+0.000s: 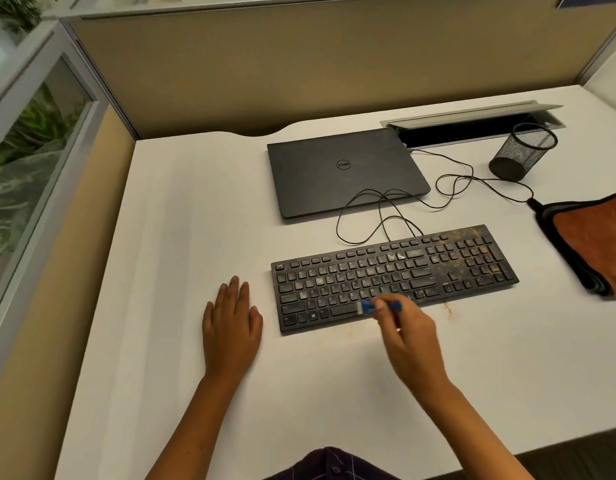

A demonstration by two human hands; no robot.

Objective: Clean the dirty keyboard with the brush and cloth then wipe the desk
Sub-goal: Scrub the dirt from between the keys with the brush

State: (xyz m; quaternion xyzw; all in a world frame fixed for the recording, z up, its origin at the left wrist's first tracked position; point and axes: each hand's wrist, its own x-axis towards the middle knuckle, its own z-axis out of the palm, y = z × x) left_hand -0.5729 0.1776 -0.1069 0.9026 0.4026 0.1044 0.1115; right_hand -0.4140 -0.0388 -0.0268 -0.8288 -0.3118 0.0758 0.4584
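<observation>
A black keyboard (393,275) lies on the white desk (182,220), with brown dirt thickest over its right-hand keys. My right hand (408,332) grips a small blue brush (369,306), whose bristle end sits on the bottom key row near the space bar. Flat on the desk, fingers straight, my left hand (232,323) rests just left of the keyboard without touching it. An orange and grey cloth (590,240) lies folded at the desk's right edge. Brown crumbs (448,310) are scattered on the desk in front of the keyboard.
A closed black laptop (344,171) lies behind the keyboard, with a looped black cable (448,188) between them. A black mesh pen cup (523,152) stands at the back right beside an open cable hatch (473,128). Beige partition walls enclose the desk at left and back.
</observation>
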